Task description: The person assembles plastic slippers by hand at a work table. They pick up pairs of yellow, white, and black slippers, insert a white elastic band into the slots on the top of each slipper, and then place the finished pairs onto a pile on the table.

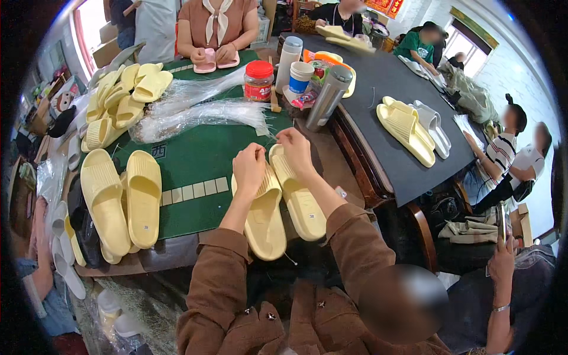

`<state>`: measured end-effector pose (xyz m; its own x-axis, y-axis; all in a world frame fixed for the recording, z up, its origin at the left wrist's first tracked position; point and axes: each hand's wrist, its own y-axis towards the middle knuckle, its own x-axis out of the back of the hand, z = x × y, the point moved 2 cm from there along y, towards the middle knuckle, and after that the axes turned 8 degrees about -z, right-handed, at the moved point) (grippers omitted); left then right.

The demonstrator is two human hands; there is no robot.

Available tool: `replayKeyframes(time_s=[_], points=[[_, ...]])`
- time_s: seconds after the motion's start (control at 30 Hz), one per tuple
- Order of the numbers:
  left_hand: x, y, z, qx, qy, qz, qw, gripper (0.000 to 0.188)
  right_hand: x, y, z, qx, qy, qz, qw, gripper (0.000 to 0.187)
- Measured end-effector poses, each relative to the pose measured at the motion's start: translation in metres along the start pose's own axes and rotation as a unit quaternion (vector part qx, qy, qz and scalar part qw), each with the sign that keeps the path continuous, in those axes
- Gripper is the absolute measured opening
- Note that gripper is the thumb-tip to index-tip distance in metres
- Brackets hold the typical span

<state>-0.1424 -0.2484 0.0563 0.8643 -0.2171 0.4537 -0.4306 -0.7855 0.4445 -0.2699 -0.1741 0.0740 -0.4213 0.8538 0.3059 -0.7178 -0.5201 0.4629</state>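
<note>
Yellow slippers (264, 228), 2 of them, lie side by side at the near right of the green counter (189, 220), toe ends away from the wearer, a narrow gap between them. Heels reach to the near edge; exact overhang hidden by the sleeves.

Hands: 2, both narrow. Left hand (249, 168) has fingers bunched over the toe end of the left slipper; right hand (297, 155) is pinched just above the toe end of the right slipper. Cannot tell whether either grips a thin strand.

Room: bare green surface lies between the left forearm and the slipper stack (144, 204). To the right, only a short space before the wooden side of the dark counter (408, 183). Beyond the hands, plastic strands (207, 118) crowd the surface.

Counts:
- Tiles (199, 189): 6 in the near row.
- Slipper stack: 2 on top, more partly hidden beneath.
- Strand bundles: 2.
- Red-lidded jar (259, 83): 1.
- Blue-and-white cup (300, 80): 1.
- Bottles (329, 97): 2, 1 white, 1 grey.
- Pink slippers (206, 63): 2, under the hands of a person opposite (216, 32).
- Slipper heap (118, 106), far left: yellow, overlapping, uncountable.
</note>
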Motion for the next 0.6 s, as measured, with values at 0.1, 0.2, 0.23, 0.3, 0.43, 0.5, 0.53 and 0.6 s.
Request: replayKeyframes(time_s=[0.1,0.2,0.23,0.3,0.43,0.5,0.53,0.6], points=[[-0.002,0.0,-0.001,0.003,-0.009,-0.033,0.999,0.017,-0.003,0.002,0.003,0.123,-0.034,0.004,0.992,0.021],[0.002,-0.001,0.003,-0.014,0.007,-0.062,0.998,0.016,-0.01,-0.009,0.013,0.096,-0.063,0.124,0.986,0.02],[0.003,-0.002,0.002,-0.012,-0.002,-0.067,0.998,0.016,-0.009,-0.008,0.011,0.079,-0.052,0.127,0.987,0.018],[0.003,-0.002,-0.002,-0.008,-0.024,-0.073,0.997,0.016,-0.006,-0.002,0.008,0.042,-0.032,0.13,0.99,0.016],[-0.001,-0.002,-0.002,-0.006,-0.001,-0.019,1.0,0.014,-0.002,0.002,0.001,0.006,-0.017,0.042,0.999,0.013],[-0.002,-0.001,0.0,-0.027,0.038,-0.015,0.999,0.013,-0.003,0.001,0.004,0.059,0.001,0.051,0.997,0.012],[-0.001,-0.001,0.001,-0.022,0.032,-0.033,0.999,0.013,-0.006,-0.001,0.006,0.082,-0.006,0.068,0.994,0.012],[0.001,-0.001,0.001,-0.012,0.019,-0.067,0.997,0.011,-0.01,-0.005,0.01,0.127,-0.021,0.101,0.987,0.012]])
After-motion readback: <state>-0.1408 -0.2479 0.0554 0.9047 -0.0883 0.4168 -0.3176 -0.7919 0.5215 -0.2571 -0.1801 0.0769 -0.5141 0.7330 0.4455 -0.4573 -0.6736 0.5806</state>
